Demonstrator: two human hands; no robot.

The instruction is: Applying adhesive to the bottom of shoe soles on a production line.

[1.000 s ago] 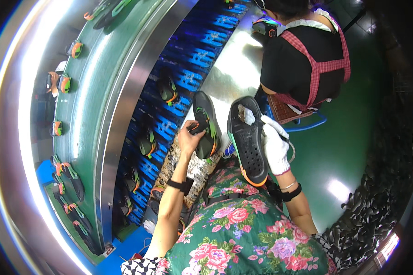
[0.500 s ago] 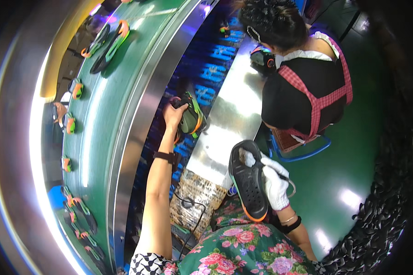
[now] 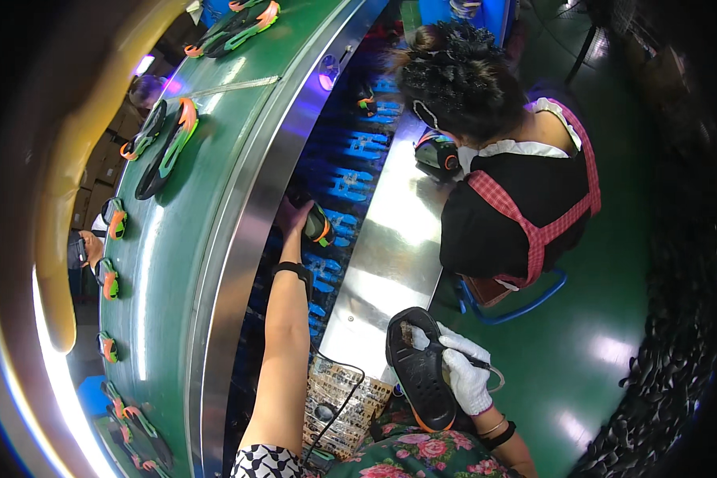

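Note:
My bare left hand [image 3: 294, 215] reaches forward onto a blue slotted conveyor [image 3: 349, 185]. Its thumb lies along a dark green clog [image 3: 321, 226] with an orange and green edge; the other fingers are lost in shadow, closed around its near end. My right hand [image 3: 464, 373], in a white knitted glove, grips a black clog [image 3: 424, 381] with holes in its footbed and an orange tip pointing toward me. A white patch, perhaps gloved fingertips, shows inside its opening. A slim dark tool [image 3: 476, 362] with a looped cord also sits in the right hand.
A green belt [image 3: 175, 239] carrying several clogs runs along the left, behind a metal rail [image 3: 251, 175]. Beside the blue conveyor lies a metal tabletop [image 3: 374, 279]. A co-worker [image 3: 526, 183] sits at right, holding another clog [image 3: 438, 157]. Dark pieces [image 3: 661, 382] are heaped at far right.
My left hand has carried the dark green clog farther forward and down to the blue conveyor. The right hand keeps the black clog near my lap. The whole view has shifted.

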